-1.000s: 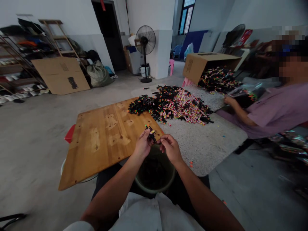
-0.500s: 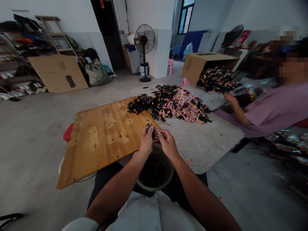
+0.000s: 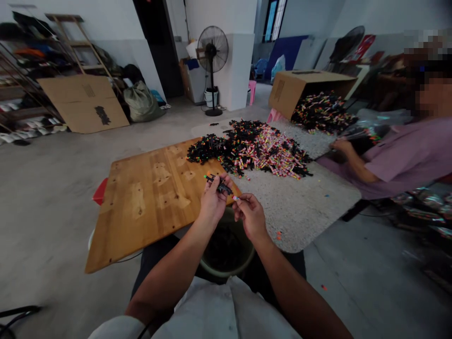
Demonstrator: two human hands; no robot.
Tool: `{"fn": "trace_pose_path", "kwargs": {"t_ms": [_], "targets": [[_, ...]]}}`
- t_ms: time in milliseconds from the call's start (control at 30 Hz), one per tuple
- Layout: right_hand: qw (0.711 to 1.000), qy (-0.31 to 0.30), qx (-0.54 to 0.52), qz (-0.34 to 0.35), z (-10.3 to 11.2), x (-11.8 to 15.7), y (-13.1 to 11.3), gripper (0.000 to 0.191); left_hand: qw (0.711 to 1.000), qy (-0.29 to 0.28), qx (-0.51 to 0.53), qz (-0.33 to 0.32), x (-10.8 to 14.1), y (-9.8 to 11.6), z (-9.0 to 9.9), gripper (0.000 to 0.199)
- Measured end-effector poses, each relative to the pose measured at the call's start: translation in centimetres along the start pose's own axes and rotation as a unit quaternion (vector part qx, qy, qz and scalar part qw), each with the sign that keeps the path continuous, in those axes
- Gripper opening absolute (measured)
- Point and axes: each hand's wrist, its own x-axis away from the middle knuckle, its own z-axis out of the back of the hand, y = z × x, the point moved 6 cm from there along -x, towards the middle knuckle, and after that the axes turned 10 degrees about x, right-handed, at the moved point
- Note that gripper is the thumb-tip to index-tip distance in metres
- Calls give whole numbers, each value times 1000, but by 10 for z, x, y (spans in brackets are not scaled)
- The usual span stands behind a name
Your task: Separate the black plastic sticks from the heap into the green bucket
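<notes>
Over the bucket (image 3: 228, 274), the left hand (image 3: 212, 206) was closed around small black pieces (image 3: 223, 187), while the right hand (image 3: 254, 220) appeared to pinch a pink-and-white piece (image 3: 235, 198) just beside them. The step in hand looked like fingering single pieces; the next move seemed to call for a light pinch and a steady bunch. Beyond, a mixed pile (image 3: 263, 149) lay across the wooden board (image 3: 141, 202) and speckled table (image 3: 286, 209).

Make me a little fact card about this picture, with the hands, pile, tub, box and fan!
Left hand: holding small black pieces
Right hand: pinching a small pink-and-white piece
Colourful pile: across the wooden board and speckled tabletop
Round tub: below the hands, dark inside
Cardboard box: on its side, pieces at its opening
Fan: standing on the floor
</notes>
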Motion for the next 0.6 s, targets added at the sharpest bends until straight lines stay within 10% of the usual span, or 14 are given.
{"fn": "trace_pose_path", "kwargs": {"t_ms": [600], "targets": [[996, -15, 72, 53, 1, -1, 8, 31, 1000, -6, -12, -15, 4, 0, 0, 16]]}}
